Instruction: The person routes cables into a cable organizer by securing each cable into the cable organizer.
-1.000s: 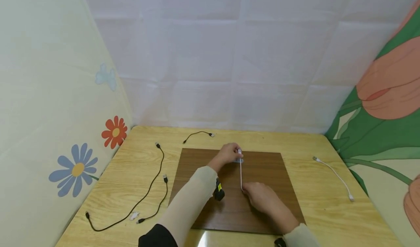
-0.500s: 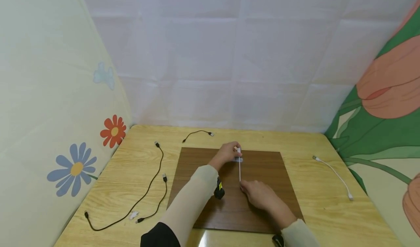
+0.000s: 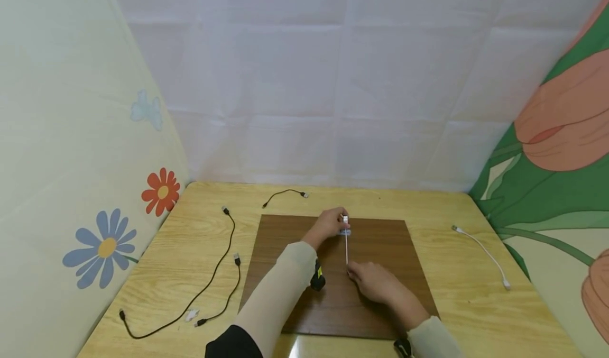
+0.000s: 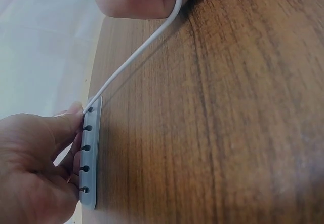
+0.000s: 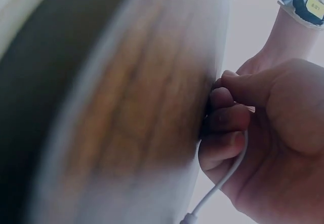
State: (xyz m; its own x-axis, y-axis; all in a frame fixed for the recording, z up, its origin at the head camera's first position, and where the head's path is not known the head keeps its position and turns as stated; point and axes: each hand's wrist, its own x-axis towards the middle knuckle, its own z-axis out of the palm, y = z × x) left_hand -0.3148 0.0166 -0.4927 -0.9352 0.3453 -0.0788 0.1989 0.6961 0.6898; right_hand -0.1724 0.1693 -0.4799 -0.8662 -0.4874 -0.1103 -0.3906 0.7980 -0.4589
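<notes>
A white cable [image 3: 347, 249] runs between the two hands over a dark brown wooden board [image 3: 304, 310]. At the board's far side, the left hand [image 3: 330, 222] pinches the cable near its white plug [image 3: 345, 219]. Beside those fingers sits a grey cable holder [image 4: 89, 158] with several slots along one edge; the cable crosses its end slot, but whether it is seated there I cannot tell. Nearer the body, the right hand [image 3: 376, 281] grips the cable in curled fingers, and a loose length [image 5: 220, 186] hangs below them in the right wrist view.
Black USB cables [image 3: 222, 265] lie on the light wood table [image 3: 157, 273] left of the board, with a small white piece [image 3: 192, 314] between them. A short black cable [image 3: 284, 191] lies behind the board. Another white cable [image 3: 484, 251] lies at the right.
The right hand has shifted slightly forward and left, and the cable between the hands runs straighter. The left hand stays by the cable holder.
</notes>
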